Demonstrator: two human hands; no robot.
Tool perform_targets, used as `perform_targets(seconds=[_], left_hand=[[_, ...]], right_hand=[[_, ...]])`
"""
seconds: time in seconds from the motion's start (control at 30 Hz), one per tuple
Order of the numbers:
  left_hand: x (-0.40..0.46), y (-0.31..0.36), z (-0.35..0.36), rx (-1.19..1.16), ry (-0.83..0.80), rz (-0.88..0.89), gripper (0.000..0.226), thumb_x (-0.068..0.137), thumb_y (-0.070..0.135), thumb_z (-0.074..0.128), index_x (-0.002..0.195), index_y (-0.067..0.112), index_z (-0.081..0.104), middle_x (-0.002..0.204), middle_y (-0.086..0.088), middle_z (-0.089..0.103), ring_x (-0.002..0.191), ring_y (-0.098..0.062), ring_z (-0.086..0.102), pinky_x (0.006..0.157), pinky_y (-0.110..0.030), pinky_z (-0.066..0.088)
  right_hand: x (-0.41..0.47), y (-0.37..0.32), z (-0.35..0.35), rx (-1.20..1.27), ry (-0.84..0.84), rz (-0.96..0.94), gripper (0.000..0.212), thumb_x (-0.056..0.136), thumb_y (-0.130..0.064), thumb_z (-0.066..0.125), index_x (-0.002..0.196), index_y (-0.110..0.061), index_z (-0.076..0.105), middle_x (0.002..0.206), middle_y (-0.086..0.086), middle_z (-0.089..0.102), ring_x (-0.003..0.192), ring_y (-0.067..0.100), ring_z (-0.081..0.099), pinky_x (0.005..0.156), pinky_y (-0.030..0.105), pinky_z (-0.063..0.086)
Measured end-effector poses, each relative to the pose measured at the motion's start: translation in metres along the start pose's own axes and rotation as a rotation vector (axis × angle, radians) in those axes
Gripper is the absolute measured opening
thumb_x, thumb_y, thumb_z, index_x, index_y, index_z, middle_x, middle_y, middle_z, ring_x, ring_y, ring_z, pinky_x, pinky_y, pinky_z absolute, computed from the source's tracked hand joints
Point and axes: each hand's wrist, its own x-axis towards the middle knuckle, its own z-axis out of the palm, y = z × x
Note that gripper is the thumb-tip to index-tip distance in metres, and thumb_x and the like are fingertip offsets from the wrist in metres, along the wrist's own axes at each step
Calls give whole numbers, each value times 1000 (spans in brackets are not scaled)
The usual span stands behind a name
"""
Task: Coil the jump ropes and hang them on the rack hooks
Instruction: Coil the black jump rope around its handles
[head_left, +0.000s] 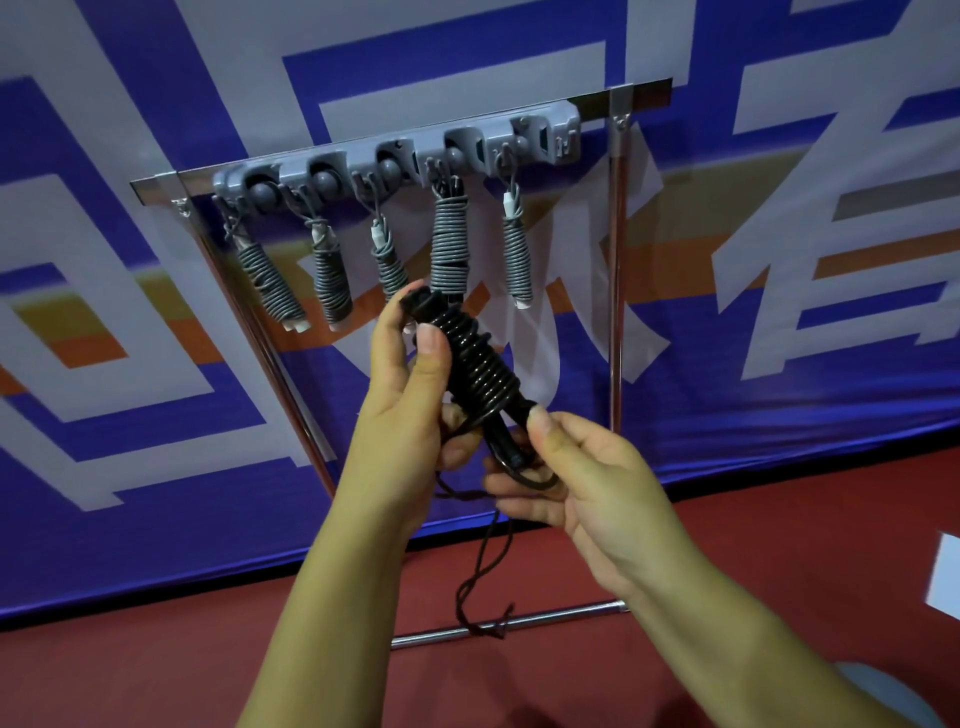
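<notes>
Hanging along the grey hook rail (400, 156), far left to right: five grey coiled ropes (451, 236), each wound tight around its own white handles, one per hook. Rail fixed across a chrome rack frame (616, 270), standing on red floor (779, 519).

Gripping the upper part of the black jump rope bundle (480, 366) — left hand (410, 410), thumb pressed along the side of the coils, fingers curled behind. Bundle tilting, upper end just in front of the third and fourth hung ropes, not on any hook yet.

Pinching the lower handle end where it sticks out below the coils — right hand (576, 478), thumb and forefinger closed on it, a small loop of cord lying across the fingers. Trailing down from there: a twisted loose tail (483, 577), reaching the rack's bottom bar.

Risks, as judged:
- Coils slipping off the handles if either grip is eased before the tail is tucked or looped — loose tail undoing the last turns.
- Tail snagging on the bottom bar while lifting.
- Knocking neighbouring ropes off their hooks; only the rightmost hook looking free.

Writing: large white block characters on the blue banner (130, 130) behind, cropped and blurred — not readable. No brand visible on ropes or rail.
</notes>
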Motion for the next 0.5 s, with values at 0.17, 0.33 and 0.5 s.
perform_targets(seconds=[0.17,0.33,0.5], left_hand=[[3,-4,-2,-48,-20,-44,50,79,53,53,126,39,43,91,-9,64,48,-6,36,38,-16,30],[8,2,-10,-51,-119,-121,30,92,49,43,119,35,42,74,1,58,41,-6,34,36,-14,27],[13,12,-18,150,-121,-92,18,90,44,44,99,28,46,63,5,50,34,-11,31,38,-15,22]], right_hand=[[2,1,-1,52,29,29,44,75,-36,56,101,-1,62,76,7,70,70,21,71,53,24,54],[0,-1,-3,251,-4,150,36,77,-28,57,97,2,59,66,11,67,58,17,69,46,21,52],[-2,-13,-9,319,29,309,23,70,-26,63,73,-4,70,56,12,61,39,8,57,36,16,45]])
